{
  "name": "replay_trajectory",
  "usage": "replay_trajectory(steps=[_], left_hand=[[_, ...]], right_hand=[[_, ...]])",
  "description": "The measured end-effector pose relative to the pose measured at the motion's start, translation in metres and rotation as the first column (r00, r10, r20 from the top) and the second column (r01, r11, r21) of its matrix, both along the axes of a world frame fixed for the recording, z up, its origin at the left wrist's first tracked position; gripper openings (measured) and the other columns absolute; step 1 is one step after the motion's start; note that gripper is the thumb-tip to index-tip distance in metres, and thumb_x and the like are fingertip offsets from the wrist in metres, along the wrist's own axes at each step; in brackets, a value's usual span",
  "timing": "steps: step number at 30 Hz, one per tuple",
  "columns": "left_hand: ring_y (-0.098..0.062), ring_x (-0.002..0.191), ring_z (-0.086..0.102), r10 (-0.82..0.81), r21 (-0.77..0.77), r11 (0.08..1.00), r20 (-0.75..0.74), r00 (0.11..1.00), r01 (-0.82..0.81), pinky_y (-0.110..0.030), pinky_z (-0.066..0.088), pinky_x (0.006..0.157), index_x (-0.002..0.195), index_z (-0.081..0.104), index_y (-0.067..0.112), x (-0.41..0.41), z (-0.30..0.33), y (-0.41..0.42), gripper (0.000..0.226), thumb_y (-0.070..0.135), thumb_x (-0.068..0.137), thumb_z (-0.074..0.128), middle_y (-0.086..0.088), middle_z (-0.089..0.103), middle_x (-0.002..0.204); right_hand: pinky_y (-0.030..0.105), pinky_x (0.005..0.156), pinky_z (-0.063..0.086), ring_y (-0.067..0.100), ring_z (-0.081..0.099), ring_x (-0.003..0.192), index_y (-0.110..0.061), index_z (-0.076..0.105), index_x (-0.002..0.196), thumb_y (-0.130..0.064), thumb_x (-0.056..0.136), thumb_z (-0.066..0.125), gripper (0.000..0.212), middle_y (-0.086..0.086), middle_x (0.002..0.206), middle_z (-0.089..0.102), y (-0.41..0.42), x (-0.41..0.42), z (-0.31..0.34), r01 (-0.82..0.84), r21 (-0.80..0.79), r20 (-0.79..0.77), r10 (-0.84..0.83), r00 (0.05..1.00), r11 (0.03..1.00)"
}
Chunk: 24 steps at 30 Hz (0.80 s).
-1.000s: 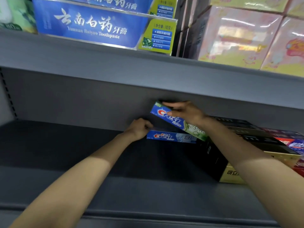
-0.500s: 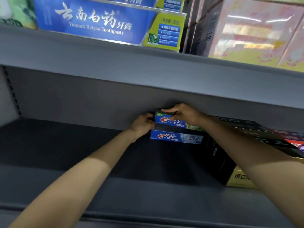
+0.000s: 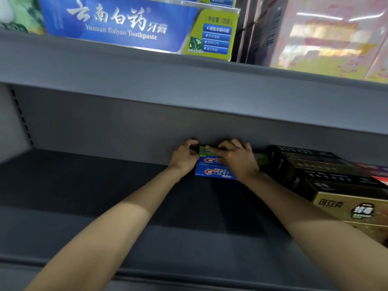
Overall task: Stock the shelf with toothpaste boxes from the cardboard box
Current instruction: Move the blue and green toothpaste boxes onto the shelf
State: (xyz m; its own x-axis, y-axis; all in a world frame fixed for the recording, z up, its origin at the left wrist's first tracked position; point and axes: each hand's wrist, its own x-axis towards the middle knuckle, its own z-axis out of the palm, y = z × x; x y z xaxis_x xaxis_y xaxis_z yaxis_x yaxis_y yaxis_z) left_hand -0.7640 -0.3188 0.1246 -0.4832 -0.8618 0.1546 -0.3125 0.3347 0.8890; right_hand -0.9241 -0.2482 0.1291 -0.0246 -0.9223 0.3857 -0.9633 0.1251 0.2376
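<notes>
**Second toothpaste box squared up on the first**

Since a second ago the upper toothpaste box (image 3: 206, 158) has gone from tilted in the right hand (image 3: 236, 158) to lying flat on the lower toothpaste box (image 3: 216, 172), stacked against the far wall of the shelf (image 3: 105, 196). Both hands have closed in on it.

The right hand covers most of the upper box, fingers curled over its top edge, gripping it; only part of the red lettering and a green corner show. The left hand (image 3: 184, 157) grips the box's left end with curled fingers. A green strip of the box peeks out right of the right hand, dim and hard to read. The lower box shows its blue face and red-and-white logo, its right end hidden by the wrist.

The shelf is smooth dark grey metal with a pale back panel and a slotted upright at far left. Just right of the stack lie long black and gold cartons (image 3: 327, 179), glossy, cut off at the right edge. On the shelf above (image 3: 189, 85) stands a blue and green toothpaste carton (image 3: 130, 24), and blurred, shiny pink packs (image 3: 327, 34).
</notes>
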Motion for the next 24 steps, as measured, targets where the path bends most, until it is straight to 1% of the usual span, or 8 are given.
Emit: replay_trajectory(steps=[3,6,8,10,13,17,20,24], left_hand=[[-0.019,0.107,0.058,0.002,0.024,1.0,-0.011,1.0,-0.002,-0.027,0.049,0.088,0.136,0.042,0.019,-0.001,-0.001,0.002,0.047,0.005,0.092,0.051,-0.01,0.058,0.122],[-0.018,0.109,0.058,0.0,0.001,1.0,0.018,1.0,0.0,-0.021,0.046,0.082,0.135,0.044,0.017,-0.001,-0.003,0.004,0.045,0.005,0.093,0.05,-0.009,0.057,0.126],[-0.018,0.111,0.057,-0.012,-0.048,0.999,0.064,0.998,0.015,-0.017,0.043,0.08,0.134,0.046,0.016,0.0,-0.003,0.006,0.041,0.006,0.094,0.049,-0.008,0.055,0.129],[-0.018,0.113,0.056,-0.03,-0.121,0.992,0.136,0.99,0.046,-0.016,0.043,0.083,0.132,0.048,0.016,0.001,-0.001,0.006,0.037,0.007,0.095,0.047,-0.007,0.055,0.13],[-0.022,0.11,0.058,-0.042,-0.242,0.963,0.298,0.954,0.118,-0.033,0.049,0.093,0.13,0.048,0.02,0.002,0.004,0.006,0.035,0.013,0.095,0.047,-0.01,0.057,0.128],[-0.029,0.118,0.05,0.11,-0.468,0.862,0.545,0.831,0.193,-0.045,0.045,0.095,0.135,0.042,0.024,0.005,0.012,0.018,0.044,0.022,0.093,0.052,-0.009,0.046,0.134],[-0.029,0.12,0.048,0.21,-0.595,0.785,0.516,0.83,0.171,-0.042,0.043,0.092,0.134,0.044,0.02,0.018,0.017,0.04,0.041,0.021,0.093,0.052,-0.008,0.046,0.134],[-0.03,0.112,0.055,0.239,-0.619,0.776,0.461,0.855,0.117,-0.037,0.045,0.086,0.126,0.051,0.019,0.053,0.022,0.071,0.032,0.022,0.094,0.047,-0.008,0.057,0.126]], right_hand=[[0.043,0.099,0.037,0.024,0.034,0.126,-0.043,0.034,0.141,-0.028,0.094,0.051,0.052,0.006,0.133,0.034,0.0,0.008,-0.008,0.088,-0.063,0.08,-0.082,0.993,0.994],[0.042,0.097,0.044,0.029,0.041,0.118,-0.027,0.037,0.143,-0.016,0.092,0.053,0.055,0.012,0.124,0.042,0.0,0.013,-0.015,0.068,-0.065,0.154,-0.057,0.986,0.996],[0.037,0.102,0.04,0.028,0.04,0.12,-0.018,0.039,0.142,-0.01,0.092,0.052,0.052,0.012,0.129,0.042,0.001,0.011,-0.014,0.063,-0.059,0.208,-0.05,0.977,0.996],[0.03,0.104,0.034,0.026,0.042,0.121,-0.014,0.046,0.135,-0.006,0.091,0.051,0.045,0.01,0.131,0.044,0.004,0.008,-0.006,0.07,-0.037,0.353,-0.052,0.934,0.997],[0.028,0.101,0.036,0.023,0.048,0.122,-0.015,0.047,0.133,-0.011,0.092,0.054,0.042,0.008,0.135,0.048,0.016,0.01,0.009,0.063,0.051,0.608,-0.081,0.789,0.997],[0.023,0.1,0.033,0.022,0.046,0.126,-0.014,0.044,0.137,-0.007,0.092,0.053,0.046,0.008,0.14,0.046,0.034,0.033,0.009,0.098,-0.003,0.682,-0.07,0.728,0.995],[0.022,0.101,0.033,0.022,0.048,0.125,-0.01,0.05,0.132,-0.002,0.09,0.053,0.043,0.01,0.136,0.051,0.048,0.055,0.005,0.116,-0.076,0.714,-0.027,0.7,0.99],[0.02,0.1,0.035,0.02,0.051,0.124,-0.008,0.054,0.129,-0.002,0.091,0.05,0.039,0.008,0.132,0.056,0.072,0.087,0.007,0.085,-0.087,0.747,0.009,0.665,0.993]])
